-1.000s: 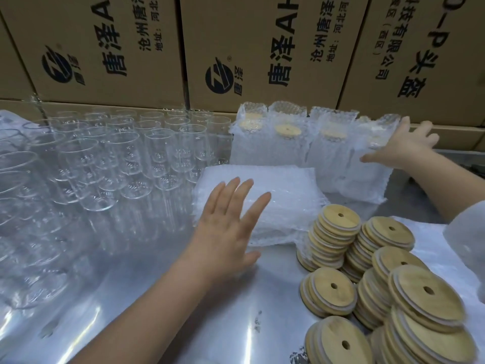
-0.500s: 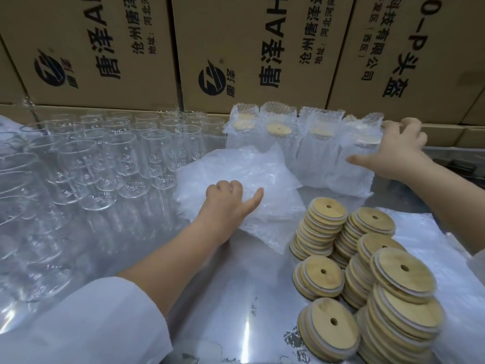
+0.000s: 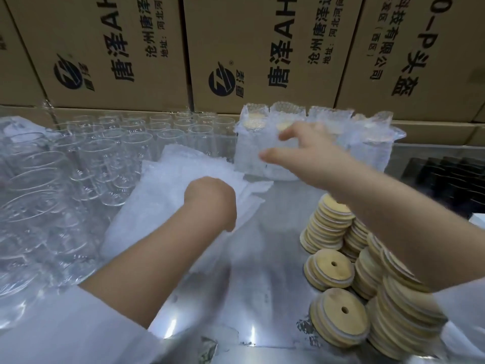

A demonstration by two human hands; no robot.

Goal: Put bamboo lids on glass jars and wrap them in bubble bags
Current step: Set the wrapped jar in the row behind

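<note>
**Left hand closes on a bag while the right swings in from the finished row**

A second ago my left hand (image 3: 210,203) was flat and spread over the stack of bubble bags (image 3: 168,179). Now it is curled into a fist on top of that stack. The fingertips are tucked out of sight, but the plastic creases up around the knuckles, so I judge it has the top bag pinched.

My right hand (image 3: 307,151) was at the far right end of the wrapped jars (image 3: 367,143). It has since swept left across the front of that row. It is blurred, with thumb and fingers loosely spread, and appears to hold nothing.

I read this as one jar finished and parked, with the next cycle starting. The bag is in hand, and the right hand is free to help open it or to fetch a part.

The bare glass jars (image 3: 105,153) stand packed together on the left of the table (image 3: 262,258), just beside the bags. The bamboo lids (image 3: 330,274) sit in leaning stacks to the right, under my right forearm. No jar or lid has been picked up for this round yet.
</note>
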